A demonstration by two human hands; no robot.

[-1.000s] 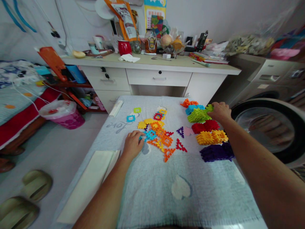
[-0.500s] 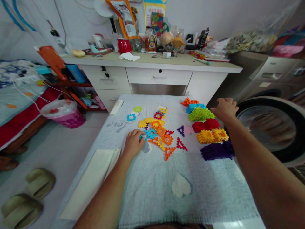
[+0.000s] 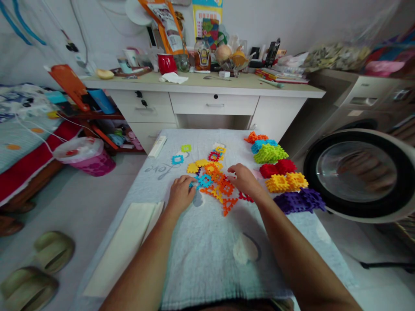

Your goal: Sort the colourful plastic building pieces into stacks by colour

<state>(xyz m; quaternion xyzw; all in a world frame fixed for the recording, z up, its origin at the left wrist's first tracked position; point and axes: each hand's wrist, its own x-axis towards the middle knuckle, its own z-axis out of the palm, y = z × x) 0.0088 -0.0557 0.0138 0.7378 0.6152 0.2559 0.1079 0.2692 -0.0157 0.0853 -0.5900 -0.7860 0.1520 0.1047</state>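
Observation:
A scatter of flat plastic building pieces [image 3: 215, 178], orange, yellow, blue and red, lies in the middle of a pale blue cloth-covered table [image 3: 207, 255]. My left hand [image 3: 180, 194] rests at the scatter's left edge, fingers curled on a blue piece. On the right side of the scatter my right hand [image 3: 245, 181] lies palm down over red and purple triangle pieces, fingers bent; I cannot make out whether it holds one. Sorted stacks line the table's right side: orange [image 3: 256, 138], blue, green [image 3: 270, 153], red [image 3: 277, 168], yellow [image 3: 285, 182] and purple [image 3: 298, 201].
A white desk [image 3: 207, 93] crowded with bottles, a red mug and books stands beyond the table. A washing machine [image 3: 359, 172] with its round door is at the right. At the left are a pink bin [image 3: 86, 155], a bed and slippers [image 3: 39, 263] on the floor.
My right hand left the green stack at the far right and came back left onto the loose pieces in the middle. My left hand stayed put.

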